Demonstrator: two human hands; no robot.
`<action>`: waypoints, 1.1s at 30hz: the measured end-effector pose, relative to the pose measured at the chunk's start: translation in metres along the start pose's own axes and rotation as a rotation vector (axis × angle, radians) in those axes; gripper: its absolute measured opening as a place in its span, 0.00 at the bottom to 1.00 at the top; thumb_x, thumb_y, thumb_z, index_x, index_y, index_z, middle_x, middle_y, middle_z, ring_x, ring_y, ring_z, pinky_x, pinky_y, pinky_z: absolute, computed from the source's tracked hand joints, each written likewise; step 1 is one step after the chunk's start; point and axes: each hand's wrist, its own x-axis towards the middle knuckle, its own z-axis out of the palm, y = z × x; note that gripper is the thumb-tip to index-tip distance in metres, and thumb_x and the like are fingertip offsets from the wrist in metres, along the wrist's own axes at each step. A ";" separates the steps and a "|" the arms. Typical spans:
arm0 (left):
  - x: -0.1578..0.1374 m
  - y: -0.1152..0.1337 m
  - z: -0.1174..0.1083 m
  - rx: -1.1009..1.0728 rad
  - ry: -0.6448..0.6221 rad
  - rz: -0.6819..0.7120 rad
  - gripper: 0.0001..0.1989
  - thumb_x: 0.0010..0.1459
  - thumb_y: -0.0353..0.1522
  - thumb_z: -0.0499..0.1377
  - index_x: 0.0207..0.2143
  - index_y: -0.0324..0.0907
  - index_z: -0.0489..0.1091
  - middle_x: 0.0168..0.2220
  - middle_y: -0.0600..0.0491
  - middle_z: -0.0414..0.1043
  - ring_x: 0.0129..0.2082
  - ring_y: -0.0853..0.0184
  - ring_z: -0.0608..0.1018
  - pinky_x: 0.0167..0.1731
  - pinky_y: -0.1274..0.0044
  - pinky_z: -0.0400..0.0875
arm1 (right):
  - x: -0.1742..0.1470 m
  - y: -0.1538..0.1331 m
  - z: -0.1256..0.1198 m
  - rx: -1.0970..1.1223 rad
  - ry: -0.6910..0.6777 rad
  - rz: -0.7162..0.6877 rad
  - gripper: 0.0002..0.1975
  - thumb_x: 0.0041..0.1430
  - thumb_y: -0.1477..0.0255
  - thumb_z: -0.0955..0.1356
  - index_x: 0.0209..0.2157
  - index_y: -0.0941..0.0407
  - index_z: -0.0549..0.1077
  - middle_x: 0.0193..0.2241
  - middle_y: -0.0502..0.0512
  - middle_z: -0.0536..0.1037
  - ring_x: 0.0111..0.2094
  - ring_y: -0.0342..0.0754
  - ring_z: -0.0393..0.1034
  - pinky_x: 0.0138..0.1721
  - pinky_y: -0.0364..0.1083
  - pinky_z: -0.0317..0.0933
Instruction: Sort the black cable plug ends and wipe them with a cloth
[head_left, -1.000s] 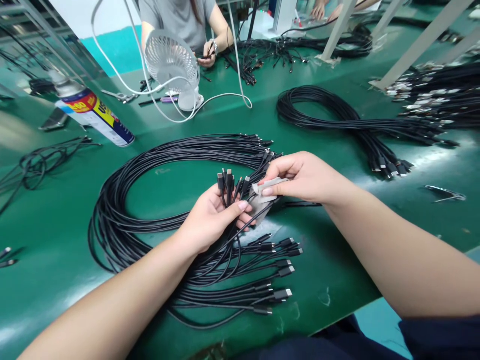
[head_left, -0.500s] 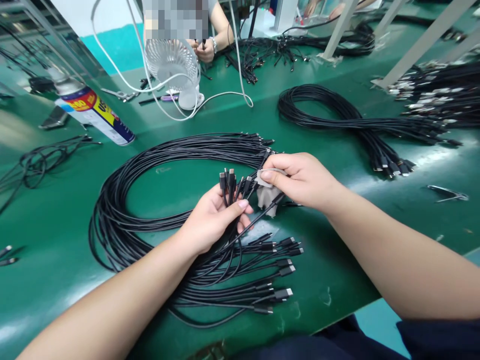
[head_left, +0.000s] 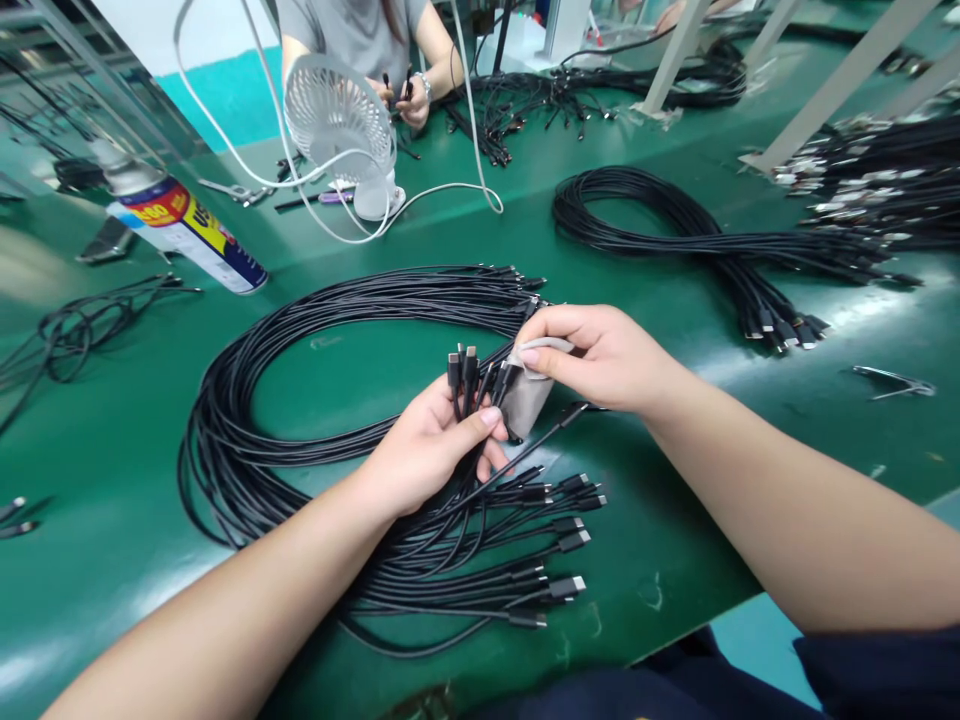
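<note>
My left hand (head_left: 439,440) is closed around several black USB cables (head_left: 469,375), their plugs sticking up above the fingers. Pinched in my right hand (head_left: 592,355) is a grey cloth (head_left: 529,402), which hangs against the plug ends beside my left thumb. Part of the plugs is hidden behind the cloth. One cable end (head_left: 574,412) juts out to the right, below my right hand. Under both hands lies a large looped bundle of black cables (head_left: 225,400), with a row of loose plugs (head_left: 566,588) fanned out toward the table's front edge.
A second cable bundle (head_left: 637,205) lies at the back right, with tweezers (head_left: 892,383) nearer. On the left stand a tilted spray can (head_left: 191,225) and loose cables (head_left: 67,330). A white fan (head_left: 341,120) sits before a co-worker (head_left: 352,40). Slanted posts (head_left: 840,90) rise at the right.
My left hand has shifted slightly right with the cables. The cloth now hangs down flatter over the plug ends, and the single cable end has swung out to the right.
</note>
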 end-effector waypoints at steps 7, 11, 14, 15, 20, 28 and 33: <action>0.002 -0.002 0.000 0.015 0.009 0.011 0.12 0.56 0.33 0.62 0.33 0.41 0.59 0.25 0.60 0.68 0.16 0.75 0.72 0.17 0.81 0.66 | 0.001 -0.009 -0.007 0.030 0.201 0.050 0.05 0.53 0.71 0.69 0.26 0.57 0.73 0.22 0.49 0.74 0.25 0.42 0.66 0.28 0.43 0.58; 0.002 -0.002 -0.001 0.000 0.012 0.018 0.12 0.56 0.32 0.62 0.32 0.41 0.58 0.26 0.61 0.69 0.15 0.78 0.69 0.19 0.79 0.68 | 0.000 0.000 -0.027 0.361 0.125 0.039 0.09 0.49 0.63 0.73 0.26 0.54 0.76 0.25 0.50 0.76 0.26 0.44 0.69 0.28 0.43 0.63; 0.002 -0.001 -0.002 -0.025 0.013 0.030 0.12 0.55 0.32 0.63 0.32 0.41 0.59 0.25 0.61 0.68 0.14 0.78 0.67 0.19 0.80 0.68 | -0.001 0.007 -0.038 0.339 -0.189 -0.021 0.08 0.50 0.64 0.74 0.30 0.55 0.80 0.35 0.55 0.81 0.36 0.48 0.74 0.36 0.45 0.68; 0.002 -0.001 -0.002 -0.035 0.014 0.028 0.12 0.55 0.32 0.63 0.32 0.40 0.59 0.25 0.61 0.68 0.14 0.79 0.67 0.18 0.81 0.67 | -0.001 0.008 -0.039 0.292 -0.298 -0.029 0.08 0.51 0.66 0.73 0.32 0.55 0.81 0.38 0.56 0.81 0.38 0.48 0.74 0.38 0.45 0.68; 0.003 0.000 -0.001 -0.063 0.035 0.010 0.13 0.54 0.32 0.64 0.31 0.40 0.60 0.25 0.60 0.70 0.14 0.78 0.68 0.16 0.82 0.65 | -0.003 -0.001 -0.024 0.186 -0.432 0.095 0.10 0.51 0.69 0.74 0.36 0.57 0.79 0.31 0.51 0.80 0.31 0.43 0.74 0.31 0.40 0.66; 0.004 0.001 -0.001 -0.032 0.075 0.002 0.14 0.51 0.33 0.67 0.33 0.39 0.64 0.26 0.58 0.73 0.18 0.74 0.75 0.16 0.84 0.62 | -0.005 -0.010 -0.006 -0.002 -0.297 -0.027 0.06 0.58 0.72 0.68 0.30 0.59 0.75 0.26 0.51 0.79 0.28 0.42 0.72 0.29 0.40 0.63; 0.005 0.002 -0.004 -0.077 0.073 -0.053 0.13 0.51 0.33 0.67 0.34 0.37 0.67 0.27 0.54 0.75 0.20 0.74 0.76 0.18 0.85 0.63 | -0.003 -0.011 -0.006 -0.056 -0.289 -0.088 0.07 0.59 0.76 0.65 0.31 0.59 0.76 0.30 0.52 0.80 0.30 0.41 0.73 0.32 0.40 0.63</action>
